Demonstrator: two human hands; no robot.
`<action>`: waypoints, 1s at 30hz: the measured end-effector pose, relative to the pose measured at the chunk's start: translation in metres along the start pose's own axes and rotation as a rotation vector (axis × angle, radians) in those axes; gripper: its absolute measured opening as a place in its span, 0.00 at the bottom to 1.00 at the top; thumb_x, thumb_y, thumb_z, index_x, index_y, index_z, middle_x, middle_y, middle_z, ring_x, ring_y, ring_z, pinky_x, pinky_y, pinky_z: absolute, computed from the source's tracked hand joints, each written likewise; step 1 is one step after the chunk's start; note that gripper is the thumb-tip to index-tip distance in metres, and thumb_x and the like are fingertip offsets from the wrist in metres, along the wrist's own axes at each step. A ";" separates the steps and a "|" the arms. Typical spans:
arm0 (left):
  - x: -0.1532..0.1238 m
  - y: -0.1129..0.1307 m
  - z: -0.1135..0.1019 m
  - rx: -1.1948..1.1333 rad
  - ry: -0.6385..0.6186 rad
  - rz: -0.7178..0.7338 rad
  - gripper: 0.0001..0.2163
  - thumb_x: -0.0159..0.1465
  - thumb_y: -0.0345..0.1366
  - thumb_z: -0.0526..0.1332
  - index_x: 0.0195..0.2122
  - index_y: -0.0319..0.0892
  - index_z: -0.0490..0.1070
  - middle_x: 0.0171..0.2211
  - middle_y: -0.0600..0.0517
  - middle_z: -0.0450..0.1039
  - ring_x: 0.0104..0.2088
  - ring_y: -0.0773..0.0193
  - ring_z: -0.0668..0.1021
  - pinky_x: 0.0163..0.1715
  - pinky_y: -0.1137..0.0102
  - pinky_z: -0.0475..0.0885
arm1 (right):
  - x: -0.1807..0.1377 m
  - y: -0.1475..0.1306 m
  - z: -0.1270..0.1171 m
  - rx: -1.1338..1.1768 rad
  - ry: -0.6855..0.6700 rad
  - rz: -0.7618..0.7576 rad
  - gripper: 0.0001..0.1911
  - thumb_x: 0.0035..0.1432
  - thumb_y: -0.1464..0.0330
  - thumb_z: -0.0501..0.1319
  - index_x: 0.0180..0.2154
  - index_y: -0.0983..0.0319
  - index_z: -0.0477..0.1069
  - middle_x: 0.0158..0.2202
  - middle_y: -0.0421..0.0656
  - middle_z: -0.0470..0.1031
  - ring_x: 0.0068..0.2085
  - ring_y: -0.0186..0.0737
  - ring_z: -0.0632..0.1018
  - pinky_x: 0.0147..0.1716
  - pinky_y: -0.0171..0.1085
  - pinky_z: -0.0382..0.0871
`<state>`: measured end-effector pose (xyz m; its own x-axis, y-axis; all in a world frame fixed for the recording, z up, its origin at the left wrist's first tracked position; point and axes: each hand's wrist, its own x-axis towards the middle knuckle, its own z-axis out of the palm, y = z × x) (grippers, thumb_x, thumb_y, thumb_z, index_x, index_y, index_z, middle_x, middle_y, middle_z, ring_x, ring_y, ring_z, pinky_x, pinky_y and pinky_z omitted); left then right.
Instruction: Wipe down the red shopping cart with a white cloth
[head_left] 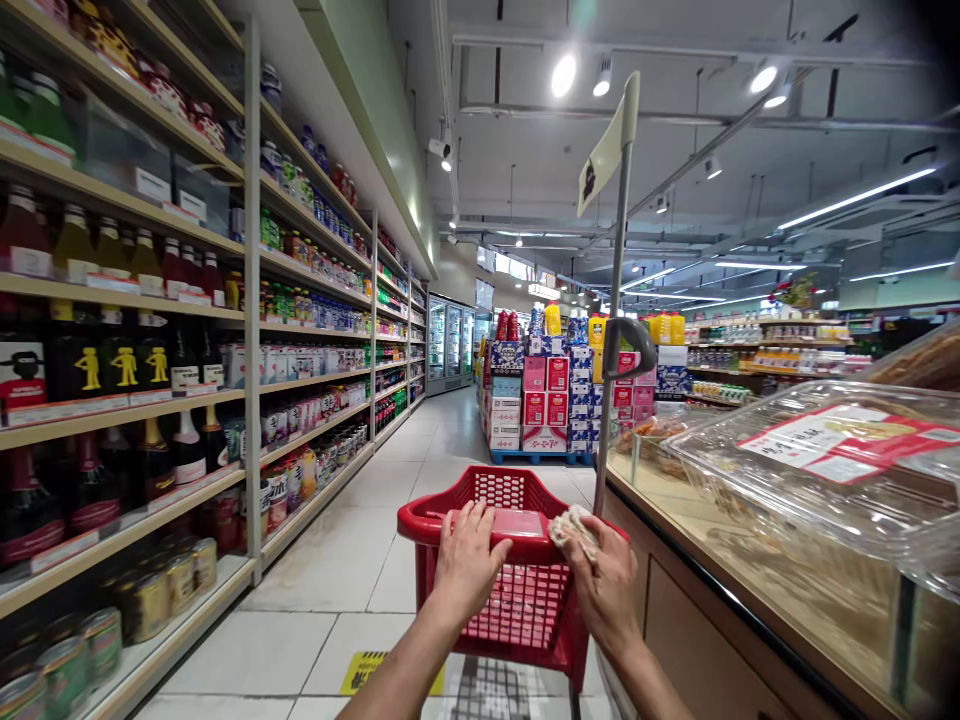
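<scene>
A red plastic shopping cart basket point(510, 495) stands right in front of me in a supermarket aisle. My left hand point(466, 565) lies over its near rim, fingers curled around the red handle bar. My right hand point(602, 580) rests on the rim's right corner, closed on a crumpled whitish wad point(571, 524), perhaps tissue or cloth. A grey pole point(613, 320) with a small flag point(609, 148) rises from the cart's right side. The basket looks empty as far as I can see inside it.
Tall shelves point(251, 300) of bottles, jars and cans line the left. A wooden counter point(720, 560) with clear lidded food trays point(832, 460) runs along the right. Stacked boxes point(544, 405) and drink fridges point(450, 340) stand ahead. A yellow floor sticker point(367, 670) lies below.
</scene>
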<state>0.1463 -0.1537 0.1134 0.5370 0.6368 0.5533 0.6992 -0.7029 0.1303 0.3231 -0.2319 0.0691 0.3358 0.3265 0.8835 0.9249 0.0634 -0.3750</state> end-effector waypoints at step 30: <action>0.002 -0.001 0.003 -0.006 -0.005 -0.027 0.21 0.63 0.46 0.46 0.54 0.43 0.60 0.57 0.49 0.59 0.57 0.56 0.59 0.57 0.53 0.50 | -0.009 0.039 0.014 -0.145 0.047 -0.145 0.18 0.59 0.67 0.45 0.48 0.58 0.66 0.52 0.46 0.66 0.56 0.46 0.63 0.53 0.55 0.54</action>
<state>0.1478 -0.1507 0.1116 0.5202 0.6575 0.5450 0.7110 -0.6870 0.1502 0.3535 -0.2196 0.0432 0.2019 0.2795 0.9387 0.9790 -0.0311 -0.2013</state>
